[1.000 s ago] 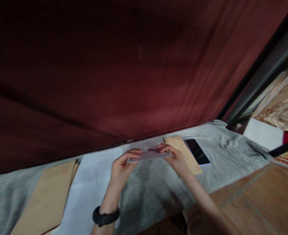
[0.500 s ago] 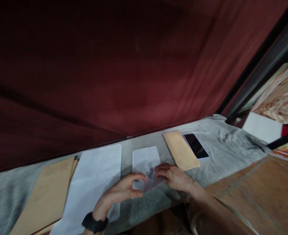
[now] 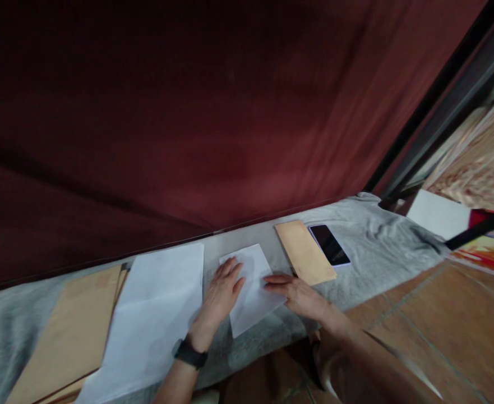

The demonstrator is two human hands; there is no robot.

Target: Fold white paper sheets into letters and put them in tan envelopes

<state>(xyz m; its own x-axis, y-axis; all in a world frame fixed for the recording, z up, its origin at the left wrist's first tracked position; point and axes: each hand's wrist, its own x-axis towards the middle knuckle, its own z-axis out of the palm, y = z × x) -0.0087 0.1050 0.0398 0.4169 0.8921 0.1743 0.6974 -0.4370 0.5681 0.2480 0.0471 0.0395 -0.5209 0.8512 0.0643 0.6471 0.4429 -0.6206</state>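
Observation:
A folded sheet of white paper (image 3: 253, 300) lies at a slant on the grey cloth in front of me. My left hand (image 3: 224, 286), with a black band at the wrist, rests along the paper's left edge, fingers stretched out and thumb apart. On the right edge, my right hand (image 3: 292, 292) lies with its fingers extended flat over the paper. To the left is a stack of larger white sheets (image 3: 154, 314) with a crease across it. Just beyond my right hand sits a brown envelope (image 3: 305, 252).
More brown envelopes (image 3: 74, 325) are stacked at the far left. A phone (image 3: 329, 245) with a dark screen lies right of the single envelope. The grey cloth (image 3: 381, 247) covers a narrow ledge against a dark red curtain (image 3: 230, 140). Tiled floor (image 3: 461, 331) shows at lower right.
My left hand has moved from the paper's near edge up onto its left side, its curled fingers now straightened. The paper has turned and lies flat. My right hand stays at its right edge.

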